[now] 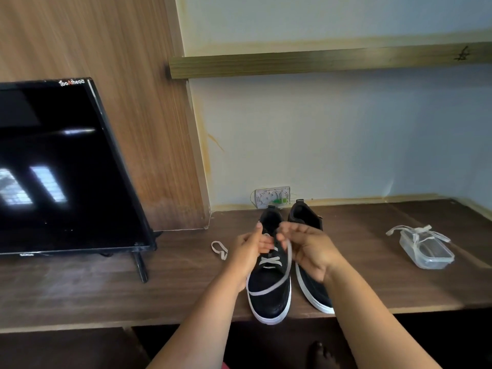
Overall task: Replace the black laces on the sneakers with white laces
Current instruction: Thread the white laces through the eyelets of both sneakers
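**Between both hands: white lace going into the near-left sneaker**

Under the hands, two black sneakers with white soles stand side by side on the desk [80,283], toes toward the person, heels toward the wall. Left sneaker [269,288] has a white lace [270,262] crossed through its lower eyelets. One free run of that lace drops from the right hand, curves over the toe and ends near the left wrist. Another loop of it shows on the desk just left of the left hand.

Left hand [249,251]: fingers curled in at the upper eyelets, thumb up, appears to pinch the lace end there. Exact contact is blurred.

Right hand [306,249]: fingers curled, pinching the lace above the tongue, hand hanging over the gap between the two shoes. It partly covers the right sneaker [308,286]. No lace is visible on the part of that shoe that shows.

Well right of the right hand: clear plastic box [426,253] with a second white lace [415,233] draped across its top and trailing onto the desk.

Far left of the left hand: a dark TV [53,169] on its stand. Behind the shoes, against the wall: a small white box [271,197] with wires.
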### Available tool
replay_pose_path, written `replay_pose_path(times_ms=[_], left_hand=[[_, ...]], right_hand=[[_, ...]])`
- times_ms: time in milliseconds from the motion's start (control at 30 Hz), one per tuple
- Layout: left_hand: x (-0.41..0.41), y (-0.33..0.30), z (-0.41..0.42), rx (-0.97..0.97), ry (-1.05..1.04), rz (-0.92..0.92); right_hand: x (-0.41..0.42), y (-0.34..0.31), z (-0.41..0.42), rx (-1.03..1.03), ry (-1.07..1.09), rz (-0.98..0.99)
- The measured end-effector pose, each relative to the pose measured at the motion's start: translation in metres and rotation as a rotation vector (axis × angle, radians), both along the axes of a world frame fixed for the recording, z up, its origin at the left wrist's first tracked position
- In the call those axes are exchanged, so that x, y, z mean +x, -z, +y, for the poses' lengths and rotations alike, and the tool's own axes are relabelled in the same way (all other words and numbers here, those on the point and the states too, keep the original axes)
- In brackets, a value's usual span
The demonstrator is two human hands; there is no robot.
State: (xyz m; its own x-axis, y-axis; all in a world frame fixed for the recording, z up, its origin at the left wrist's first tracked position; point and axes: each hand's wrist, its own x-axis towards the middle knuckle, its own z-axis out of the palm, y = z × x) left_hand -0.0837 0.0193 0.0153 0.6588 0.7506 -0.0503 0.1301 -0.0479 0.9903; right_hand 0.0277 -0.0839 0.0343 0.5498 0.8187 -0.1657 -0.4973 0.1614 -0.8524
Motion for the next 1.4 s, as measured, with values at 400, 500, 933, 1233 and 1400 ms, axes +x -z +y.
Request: replay_pose_path(times_ms=[400,500,933,1233,1400], left_hand=[[0.012,0.004,0.001,-0.004,-0.081,-0.029],[0.011,0.011,-0.001,0.237,-0.007,0.079],[0.025,0.026,-0.021,0.778,-0.085,0.462],[0.033,0.032,-0.006,0.886,-0.158,0.529],[0.039,0.03,-0.003,0.9,-0.132,0.537]], right_hand=[[-0.011,0.02,0.005,-0.461,-0.01,-0.617],[0.003,0.022,0.005,-0.379,0.125,-0.489],[0.018,0.039,0.005,-0.385,0.386,-0.624],[0.026,0.058,0.01,-0.391,0.294,-0.962],[0.026,0.066,0.01,-0.386,0.302,-0.952]])
